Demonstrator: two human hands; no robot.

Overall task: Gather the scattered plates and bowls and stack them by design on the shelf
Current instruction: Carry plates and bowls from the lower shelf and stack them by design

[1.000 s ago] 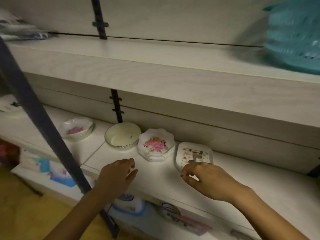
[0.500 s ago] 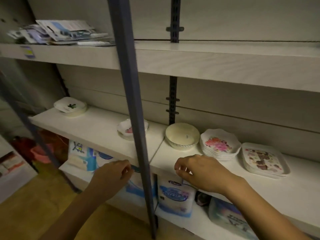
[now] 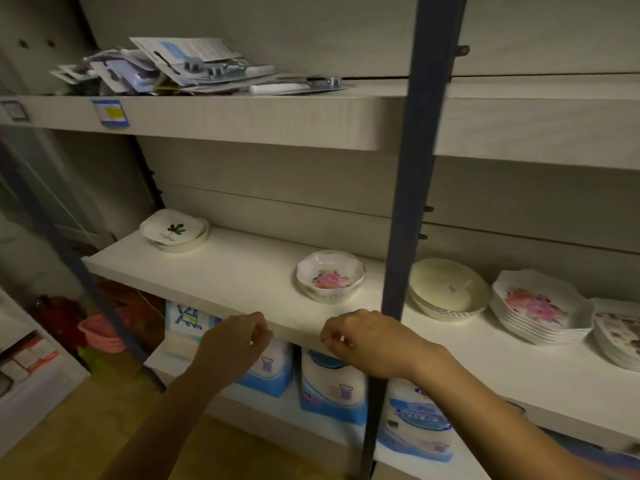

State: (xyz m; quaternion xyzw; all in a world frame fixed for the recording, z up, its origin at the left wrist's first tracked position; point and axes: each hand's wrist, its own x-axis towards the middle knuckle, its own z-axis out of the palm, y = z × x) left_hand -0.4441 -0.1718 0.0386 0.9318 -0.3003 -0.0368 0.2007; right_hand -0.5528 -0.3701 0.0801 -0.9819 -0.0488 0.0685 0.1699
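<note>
Along the middle shelf [image 3: 242, 271] stand, from left to right, a square leaf-print dish on a bowl [image 3: 174, 230], a pink-flower bowl stack [image 3: 330, 276], a plain cream bowl stack [image 3: 449, 288], a stack of scalloped pink-flower plates [image 3: 540, 308] and a stack of rectangular patterned plates [image 3: 620, 336] at the right edge. My left hand [image 3: 235, 339] and my right hand [image 3: 363, 339] hover in front of the shelf's front edge, fingers loosely curled, holding nothing.
A dark blue upright post [image 3: 412, 209] crosses in front of the shelf between the flower bowls and the cream bowls. The upper shelf holds packaged goods [image 3: 180, 65]. Blue-and-white packs [image 3: 332, 386] fill the lower shelf. A pink basket [image 3: 100, 334] sits low left.
My view has swung left, so the leaf dish and flower bowls come into sight. Both hands have moved left along the shelf's front edge, away from the rectangular plates.
</note>
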